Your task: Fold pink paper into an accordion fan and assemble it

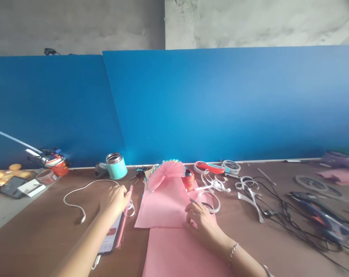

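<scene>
My left hand [115, 198] is closed, with its fingertips at a narrow folded strip of pink paper [124, 223]. The strip stands along the edge of a phone [108, 240] with a lit screen, partly covered by my forearm. My right hand [202, 220] rests on a sheet of pink paper [163, 209], fingers bent. A slim, pen-like tool [192, 199] shows at its fingertips; most of it is hidden. At the sheet's far end stands a pleated pink paper fan [167, 174] with a teal edge. More pink paper [174, 254] lies nearer me.
Behind the fan sits a red spool [189, 180]. White tape rolls [209, 201] and a red-handled cutter [210, 168] lie to the right, with black cables [287, 215] beyond. A turquoise flask [116, 167] and a white cable [73, 192] are left. A blue partition [220, 107] borders the table.
</scene>
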A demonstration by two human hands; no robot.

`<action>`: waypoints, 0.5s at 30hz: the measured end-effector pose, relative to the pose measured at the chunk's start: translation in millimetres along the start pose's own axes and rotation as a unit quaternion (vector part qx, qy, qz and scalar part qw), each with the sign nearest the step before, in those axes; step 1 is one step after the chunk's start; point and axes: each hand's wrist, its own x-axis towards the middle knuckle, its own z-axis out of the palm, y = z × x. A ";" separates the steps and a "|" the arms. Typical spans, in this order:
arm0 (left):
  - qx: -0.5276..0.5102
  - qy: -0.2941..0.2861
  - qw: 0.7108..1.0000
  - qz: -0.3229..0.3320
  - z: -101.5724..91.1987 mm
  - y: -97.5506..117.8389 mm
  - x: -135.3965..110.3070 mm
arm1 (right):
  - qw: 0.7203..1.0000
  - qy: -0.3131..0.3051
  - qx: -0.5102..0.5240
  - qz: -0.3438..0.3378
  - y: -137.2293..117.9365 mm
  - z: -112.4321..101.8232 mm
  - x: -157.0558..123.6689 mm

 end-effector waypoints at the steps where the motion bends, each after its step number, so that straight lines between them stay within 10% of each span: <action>1: 0.002 0.003 1.000 -0.019 1.3 -0.9 7.7 | 1.000 0.000 -0.001 -0.008 -0.3 1.2 -0.1; 9: -0.167 -0.003 0.982 -0.088 10.6 7.8 35.0 | 1.000 0.011 -0.005 -0.021 2.4 3.4 -2.8; 15: -0.459 -0.010 0.887 -0.039 -19.5 52.9 17.6 | 0.993 0.025 0.112 -0.024 0.1 -1.5 1.1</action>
